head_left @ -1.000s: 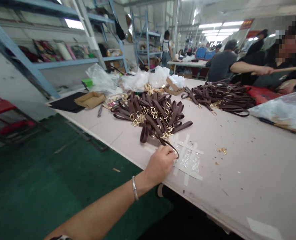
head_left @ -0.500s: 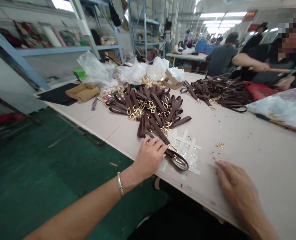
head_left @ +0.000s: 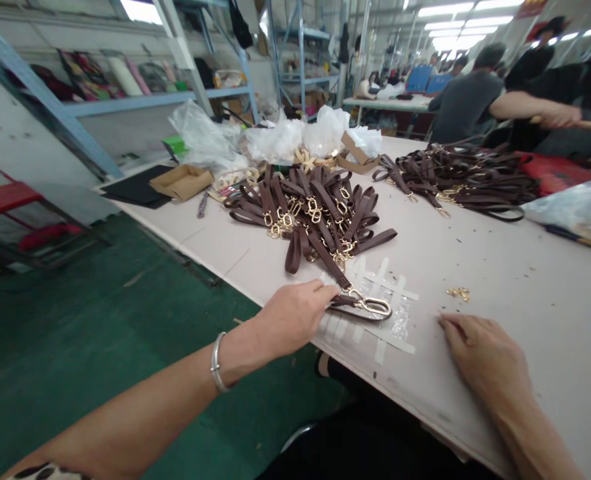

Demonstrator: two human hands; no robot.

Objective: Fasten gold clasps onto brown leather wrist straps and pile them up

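My left hand [head_left: 300, 313] is closed around a dark brown leather strap [head_left: 345, 312] at the table's near edge. A gold oval clasp [head_left: 376, 306] lies at the strap's looped end, over a taped clear plastic patch [head_left: 400, 313]. Just beyond that hand rises a heap of similar brown straps [head_left: 320, 220] with gold hardware. To the right, my right hand [head_left: 490, 353] rests on the table, thumb and index fingertips pressed together. Whatever they pinch, if anything, is too small to make out. A few small gold metal pieces [head_left: 459, 293] lie just beyond those fingertips.
A second pile of brown straps [head_left: 455, 173] lies farther back at right, near a plastic bag [head_left: 575, 207]. An open cardboard box [head_left: 182, 183] and crumpled clear bags [head_left: 275, 143] line the far left. Across the table, a person's hand [head_left: 565, 117] holds a wooden stick.
The strap in my left hand has turned, bringing its gold clasp into plain sight. My right hand's fingertips have come together by the small gold pieces. The view has swung slightly left.
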